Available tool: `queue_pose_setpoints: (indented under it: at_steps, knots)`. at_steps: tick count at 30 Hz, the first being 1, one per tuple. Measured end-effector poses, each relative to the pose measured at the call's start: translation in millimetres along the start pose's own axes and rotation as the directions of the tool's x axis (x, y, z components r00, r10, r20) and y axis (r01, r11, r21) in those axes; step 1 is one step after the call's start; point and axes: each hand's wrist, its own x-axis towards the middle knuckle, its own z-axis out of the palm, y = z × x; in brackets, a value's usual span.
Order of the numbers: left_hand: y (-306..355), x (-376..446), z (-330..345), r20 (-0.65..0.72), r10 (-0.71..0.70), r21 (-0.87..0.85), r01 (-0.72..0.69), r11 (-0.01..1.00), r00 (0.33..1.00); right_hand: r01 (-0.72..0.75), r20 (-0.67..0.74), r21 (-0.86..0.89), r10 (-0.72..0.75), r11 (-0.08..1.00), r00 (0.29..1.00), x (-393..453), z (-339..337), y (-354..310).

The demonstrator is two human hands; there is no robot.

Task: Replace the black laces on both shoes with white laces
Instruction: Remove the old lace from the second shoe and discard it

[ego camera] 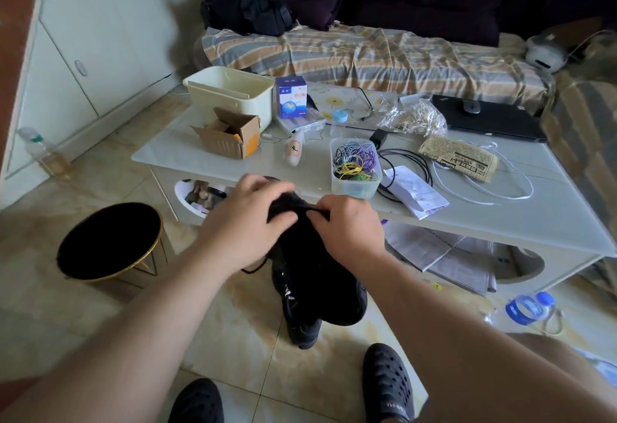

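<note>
gripping a black shoe (314, 272) at its twelve o'clock end, left hand (247, 222) and right hand (350, 225) both curl round it; white lace (484, 189) at three o'clock.

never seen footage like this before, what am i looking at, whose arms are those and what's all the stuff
There is no machine here. The single picture comes from a wide-angle camera worn on a person's head, looking forward and down, so the two bare arms are the wearer's own.

Both hands work on a black shoe held up off the tiled floor. The left hand grips its upper end, and the right hand pinches it there. A loose black lace dangles below the left wrist.

Behind them is a low white table. On it lie white laces, a clear tub of coloured cords, a small cardboard box, a cream bin and a black laptop.

At the bottom are the wearer's feet in dark clogs.
</note>
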Motion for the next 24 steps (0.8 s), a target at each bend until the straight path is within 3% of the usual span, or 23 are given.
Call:
queue_pose_setpoints:
  at_steps: [3, 6, 10, 17, 21, 24]
  knots:
    - [6, 1, 10, -0.018, -0.017, 0.116, 0.019, 0.993, 1.000, 0.070, -0.010, 0.010, -0.069, 0.998, 0.998, -5, -1, -13]
    - [2, 6, 11, -0.162, -0.017, 0.149, 0.041, 0.988, 0.987, 0.118, -0.019, -0.004, -0.118, 0.993, 0.993, -9, -2, -17]
    - [-2, 6, 14, -0.267, 0.086, 0.136, -0.051, 0.989, 0.960, 0.120, -0.042, -0.013, -0.120, 0.993, 0.992, -8, -4, -16]
    - [-5, 6, 14, -0.381, 0.105, 0.190, -0.033, 0.981, 0.919, 0.091, -0.049, -0.076, -0.095, 0.993, 0.994, -6, -2, -21]
    - [-7, 7, 12, -0.389, 0.033, 0.125, 0.017, 0.992, 0.920, 0.043, -0.018, -0.083, -0.045, 0.996, 0.999, -4, -1, -22]
    - [0, 5, 4, -0.283, 0.022, -0.148, -0.066, 0.987, 0.959, -0.073, 0.031, -0.081, 0.075, 0.994, 0.997, 2, 0, -6]
